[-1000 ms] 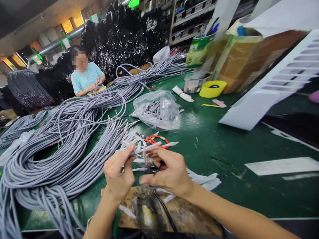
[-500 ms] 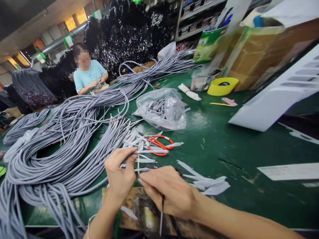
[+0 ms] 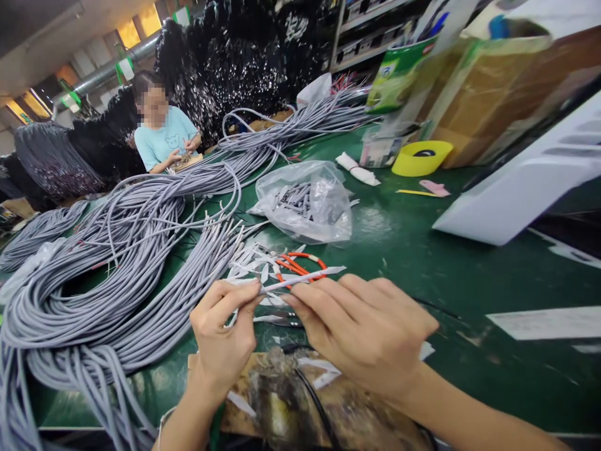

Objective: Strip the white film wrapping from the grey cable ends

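My left hand [image 3: 224, 335] pinches the end of a thin grey cable [image 3: 282, 285] between thumb and fingers. My right hand [image 3: 366, 329] reaches across to the same cable end, fingers closed against it just right of the left fingertips. Both hands hover over a worn brown board [image 3: 291, 401] with a black wire running over it. Orange-handled scissors [image 3: 300, 266] lie just beyond the hands among white strips.
A large heap of grey cables [image 3: 117, 263] covers the left of the green table [image 3: 422, 250]. A clear bag of grey parts [image 3: 305, 200], a yellow bowl [image 3: 420, 158], cardboard boxes and a white slotted panel [image 3: 516, 188] stand behind. A person in a light blue shirt [image 3: 162, 141] works opposite.
My right hand has risen from the board and moved forward to the cable end held by my left hand. The left hand stayed nearly in place.
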`<state>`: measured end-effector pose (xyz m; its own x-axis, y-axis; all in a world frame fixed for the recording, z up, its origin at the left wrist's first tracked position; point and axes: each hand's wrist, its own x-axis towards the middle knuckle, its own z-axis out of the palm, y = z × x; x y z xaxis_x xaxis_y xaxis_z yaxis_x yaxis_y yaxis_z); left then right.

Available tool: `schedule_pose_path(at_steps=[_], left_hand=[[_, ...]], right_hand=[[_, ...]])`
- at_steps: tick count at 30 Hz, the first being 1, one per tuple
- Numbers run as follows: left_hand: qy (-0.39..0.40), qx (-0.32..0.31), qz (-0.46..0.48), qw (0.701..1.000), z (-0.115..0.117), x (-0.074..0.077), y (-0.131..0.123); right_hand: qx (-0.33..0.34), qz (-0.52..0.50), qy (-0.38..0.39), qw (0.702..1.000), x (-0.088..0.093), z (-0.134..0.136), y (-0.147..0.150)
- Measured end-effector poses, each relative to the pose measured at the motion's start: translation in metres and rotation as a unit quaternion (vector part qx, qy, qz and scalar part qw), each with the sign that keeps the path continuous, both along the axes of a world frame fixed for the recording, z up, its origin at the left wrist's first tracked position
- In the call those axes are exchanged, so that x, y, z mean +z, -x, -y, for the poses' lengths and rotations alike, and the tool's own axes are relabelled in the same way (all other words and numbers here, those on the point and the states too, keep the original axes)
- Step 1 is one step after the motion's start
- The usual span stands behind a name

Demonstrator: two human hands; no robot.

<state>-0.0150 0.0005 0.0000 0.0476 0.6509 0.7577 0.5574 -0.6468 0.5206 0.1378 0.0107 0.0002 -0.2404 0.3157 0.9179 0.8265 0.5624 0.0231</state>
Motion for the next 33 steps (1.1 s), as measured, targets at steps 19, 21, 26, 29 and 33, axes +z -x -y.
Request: schedule_pose_path(at_steps=[19, 21, 26, 29, 33], left_hand=[[0.0, 0.0, -0.013, 1.0, 0.0014, -0.0002, 0.0], [-0.001, 0.002, -0.015, 1.0, 0.0017, 0.0, -0.0008], [0.013, -0.005, -0.017, 1.0, 0.0026, -0.0007, -0.0038], [0.018, -0.002, -0.019, 1.0, 0.0035, -0.0012, -0.0052], [0.046, 0.009, -0.021, 0.999, 0.0061, -0.0015, -0.0056]], right_hand=[[0.014, 0.007, 0.009, 1.0, -0.0028, 0.0015, -0.0012], [0.028, -0.009, 0.025, 0.999, -0.004, 0.0001, 0.0003], [0.105, -0.106, 0.132, 0.98, -0.0089, -0.0013, 0.006], [0.151, -0.183, 0.211, 0.948, -0.0088, -0.0013, 0.0075], [0.163, -0.265, 0.288, 0.906, -0.0052, -0.0018, 0.0081]])
